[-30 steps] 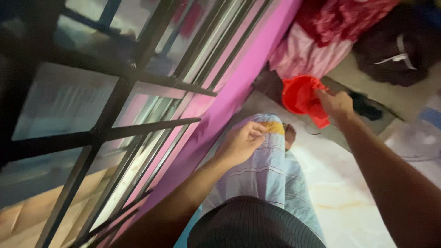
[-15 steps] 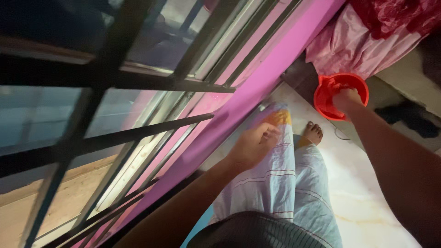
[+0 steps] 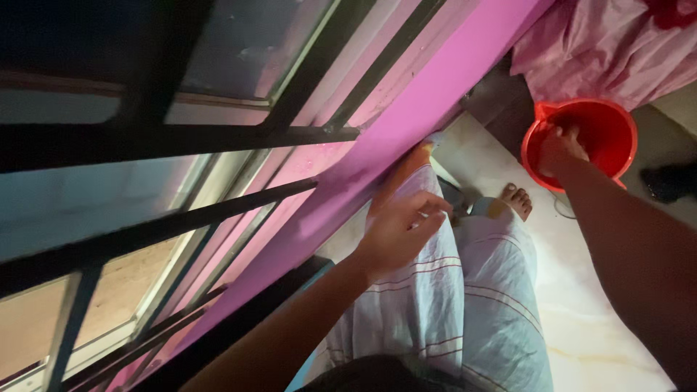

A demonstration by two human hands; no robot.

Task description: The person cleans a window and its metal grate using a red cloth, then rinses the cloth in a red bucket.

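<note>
Two bare hands seen from above beside a pink window ledge [image 3: 406, 116]. Left hand [image 3: 399, 229] loosely curled, fingers pinching pale striped cloth [image 3: 443, 305] at the thigh. Right hand [image 3: 559, 149] reaching into a red bucket [image 3: 610, 131] on the floor, grip impossible to tell. Bare foot [image 3: 517, 199] just beside the bucket.

We stand in a home room: barred window [image 3: 181, 181], pink wall [image 3: 406, 131], pale tiled floor [image 3: 581, 305], heaped pink cloth [image 3: 602, 51].

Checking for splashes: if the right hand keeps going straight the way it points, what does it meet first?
The right hand points down into the red bucket, so it would likely meet the bucket's inside first; depth is unclear.
</note>
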